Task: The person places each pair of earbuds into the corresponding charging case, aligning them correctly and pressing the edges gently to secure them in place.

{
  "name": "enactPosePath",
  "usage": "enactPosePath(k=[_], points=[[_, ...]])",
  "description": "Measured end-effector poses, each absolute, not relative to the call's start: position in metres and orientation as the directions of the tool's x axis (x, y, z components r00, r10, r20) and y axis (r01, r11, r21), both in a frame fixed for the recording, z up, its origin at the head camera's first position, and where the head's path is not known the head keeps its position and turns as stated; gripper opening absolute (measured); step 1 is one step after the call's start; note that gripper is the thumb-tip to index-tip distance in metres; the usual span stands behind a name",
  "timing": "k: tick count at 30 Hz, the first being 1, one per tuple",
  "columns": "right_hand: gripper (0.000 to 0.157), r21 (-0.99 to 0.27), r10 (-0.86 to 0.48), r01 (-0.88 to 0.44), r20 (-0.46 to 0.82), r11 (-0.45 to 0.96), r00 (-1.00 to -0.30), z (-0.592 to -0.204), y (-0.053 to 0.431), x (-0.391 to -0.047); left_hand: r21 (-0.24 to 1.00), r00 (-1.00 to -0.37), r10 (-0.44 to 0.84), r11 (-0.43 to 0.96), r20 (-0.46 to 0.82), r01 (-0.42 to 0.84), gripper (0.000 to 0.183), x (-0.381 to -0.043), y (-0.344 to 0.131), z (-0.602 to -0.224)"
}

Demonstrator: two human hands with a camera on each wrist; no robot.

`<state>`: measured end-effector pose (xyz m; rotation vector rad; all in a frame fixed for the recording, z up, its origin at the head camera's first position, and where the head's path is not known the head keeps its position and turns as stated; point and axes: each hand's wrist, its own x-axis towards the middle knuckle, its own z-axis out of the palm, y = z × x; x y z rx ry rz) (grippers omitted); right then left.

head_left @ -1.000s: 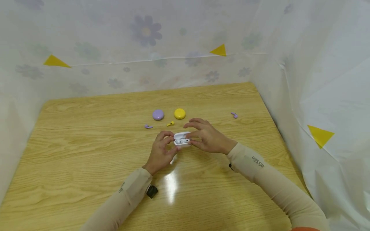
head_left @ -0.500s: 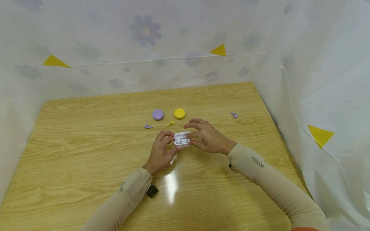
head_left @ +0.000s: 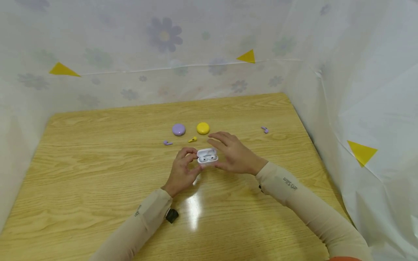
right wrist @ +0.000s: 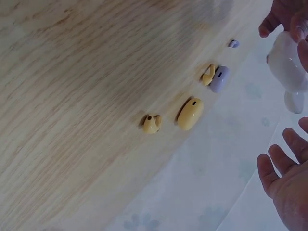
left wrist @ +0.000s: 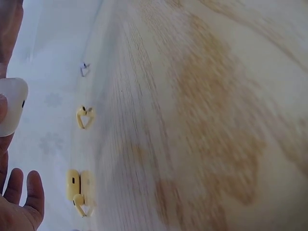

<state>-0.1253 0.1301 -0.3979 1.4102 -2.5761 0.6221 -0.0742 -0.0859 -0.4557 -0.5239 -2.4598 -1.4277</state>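
Note:
My left hand (head_left: 181, 172) grips the left side of a small white earbud case (head_left: 207, 161) held above the table, its lid raised. Two white earbuds (head_left: 203, 159) sit in its slots. At the case's right side is my right hand (head_left: 238, 156), the thumb at the lower corner. The other fingers (right wrist: 293, 159) are spread and apart from the case in the right wrist view. Beyond the hands lie a purple case (head_left: 178, 129) and a yellow case (head_left: 203, 128), both closed. A yellow earbud (head_left: 193, 139) and a purple earbud (head_left: 167, 143) lie before them.
Another purple earbud (head_left: 265, 129) lies at the table's far right. The right wrist view shows a second yellow earbud (right wrist: 151, 125), hidden from the head view. White patterned sheeting (head_left: 196, 83) stands behind the wooden table (head_left: 98, 145) and along its sides.
The right hand's fingers have drawn up and away from the case's right end and lid, so both earbuds and the full lid now show. The left hand keeps its hold.

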Motion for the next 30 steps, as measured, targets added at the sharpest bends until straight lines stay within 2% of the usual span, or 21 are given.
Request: enactPosePath(k=[2,5,15,30], points=[[0.083,-0.236,-0.776,-0.819,0.265,0.523,-0.572,-0.402,0.130,-0.124,0.782,-0.905,0.181,0.457,0.385,0.424,0.024,-0.074,-0.086,-0.455],[0.088,-0.179,-0.774,-0.810,0.241,0.558,-0.586,-0.408,0.129,-0.123,0.783,-0.907,0.181,0.460,0.379,0.419,0.023,-0.075,-0.085,-0.455],[0.072,-0.131,-0.777,-0.841,0.331,0.524,-0.536,-0.415,0.130,-0.123,0.790,-0.912,0.176,0.457,0.370,0.409,0.023,-0.075,-0.085,-0.455],[0.066,-0.110,-0.785,-0.864,0.372,0.492,-0.494,-0.415,0.131,-0.123,0.804,-0.921,0.180,0.450,0.345,0.389,0.022,-0.074,-0.084,-0.454]])
